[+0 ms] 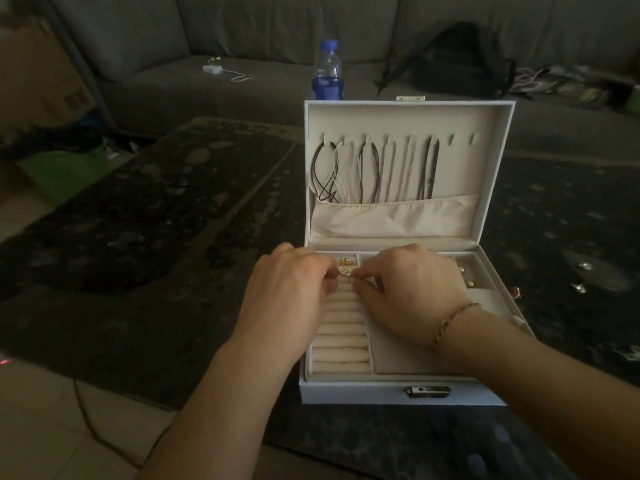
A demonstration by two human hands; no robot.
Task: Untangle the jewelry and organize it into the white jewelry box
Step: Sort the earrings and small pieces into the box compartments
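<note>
One white rectangular jewelry box point(398, 393) stands open on a dark patterned table point(156, 220), lid upright, long axis left to right. About six cord necklaces point(363, 171) hang vertically inside the lid. Two hands, left hand point(287, 289) and right hand point(412, 289), together pinch one small gold ring point(345, 270) over the cream ring rolls point(341, 337).

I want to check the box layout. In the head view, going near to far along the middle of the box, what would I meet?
Front clasp → ring rolls → both hands, left hand and right hand, pinching a small gold piece → fabric pocket → hanging necklaces → blue-capped bottle → sofa.
</note>
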